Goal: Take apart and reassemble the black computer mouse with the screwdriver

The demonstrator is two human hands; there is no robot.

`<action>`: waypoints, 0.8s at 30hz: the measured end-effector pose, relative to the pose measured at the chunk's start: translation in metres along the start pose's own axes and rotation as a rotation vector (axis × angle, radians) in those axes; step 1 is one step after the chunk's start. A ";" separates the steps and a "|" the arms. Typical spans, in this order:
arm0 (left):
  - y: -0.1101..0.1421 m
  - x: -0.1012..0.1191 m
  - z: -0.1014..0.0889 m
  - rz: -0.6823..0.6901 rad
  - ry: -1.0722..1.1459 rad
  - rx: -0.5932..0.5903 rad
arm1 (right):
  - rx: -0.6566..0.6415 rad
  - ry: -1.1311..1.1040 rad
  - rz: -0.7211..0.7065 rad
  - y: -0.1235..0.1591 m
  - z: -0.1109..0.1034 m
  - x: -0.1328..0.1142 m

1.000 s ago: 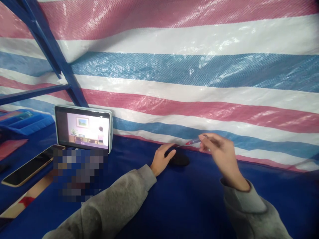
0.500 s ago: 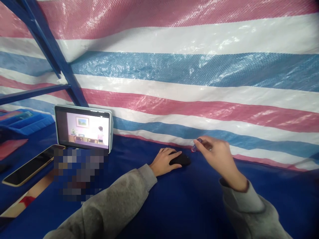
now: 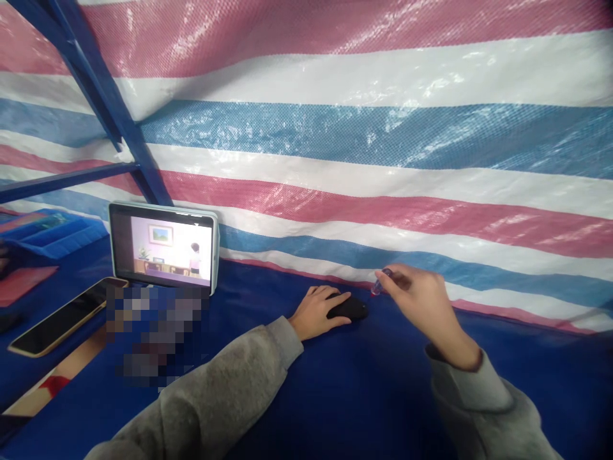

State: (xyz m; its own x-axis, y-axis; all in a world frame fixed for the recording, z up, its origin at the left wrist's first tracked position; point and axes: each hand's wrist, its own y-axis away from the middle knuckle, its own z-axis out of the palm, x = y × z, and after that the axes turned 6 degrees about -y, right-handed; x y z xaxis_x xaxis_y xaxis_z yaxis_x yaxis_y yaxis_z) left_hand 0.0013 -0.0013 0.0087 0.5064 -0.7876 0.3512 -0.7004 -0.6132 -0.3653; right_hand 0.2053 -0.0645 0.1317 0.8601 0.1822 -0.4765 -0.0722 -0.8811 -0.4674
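Observation:
A black computer mouse (image 3: 352, 307) lies on the blue table surface, its rounded end pointing right. My left hand (image 3: 318, 312) grips it from the left, thumb on the near side and fingers on the far side. Just right of the mouse and a little above the table, my right hand (image 3: 421, 297) pinches a small see-through purplish stick-like piece (image 3: 382, 282) between thumb and fingers. This piece slants down to the left, with a reddish spot by its lower end. Its other end is hidden in my fingers, so its exact kind cannot be made out.
A tablet (image 3: 163, 248) playing a cartoon stands at the back left. Nearer lie a phone (image 3: 67, 317), a pixelated patch and a red sheet (image 3: 26, 285). Behind them is a blue tray (image 3: 62, 235). A striped tarp (image 3: 364, 198) and a blue metal frame (image 3: 108, 102) border the table.
The whole view has shifted slightly. My right hand has turned the small see-through piece a little. My left hand keeps its hold on the mouse.

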 end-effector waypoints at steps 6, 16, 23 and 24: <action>0.000 0.000 0.000 0.002 -0.002 0.004 | -0.031 -0.003 -0.019 0.001 0.004 -0.001; 0.002 -0.003 0.007 0.056 -0.043 0.049 | -0.045 0.041 -0.017 0.002 0.012 0.000; 0.002 -0.002 0.007 0.142 -0.071 0.065 | -0.070 0.146 -0.029 0.002 0.013 0.002; 0.002 -0.002 0.006 0.145 -0.069 0.067 | -0.074 0.150 -0.036 0.002 0.013 0.003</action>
State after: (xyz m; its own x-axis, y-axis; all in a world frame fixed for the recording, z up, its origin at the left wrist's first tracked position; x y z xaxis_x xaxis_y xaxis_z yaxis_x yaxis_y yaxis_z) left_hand 0.0021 -0.0012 0.0019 0.4371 -0.8692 0.2313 -0.7348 -0.4934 -0.4655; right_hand 0.2009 -0.0602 0.1198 0.9276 0.1517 -0.3414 -0.0077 -0.9058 -0.4236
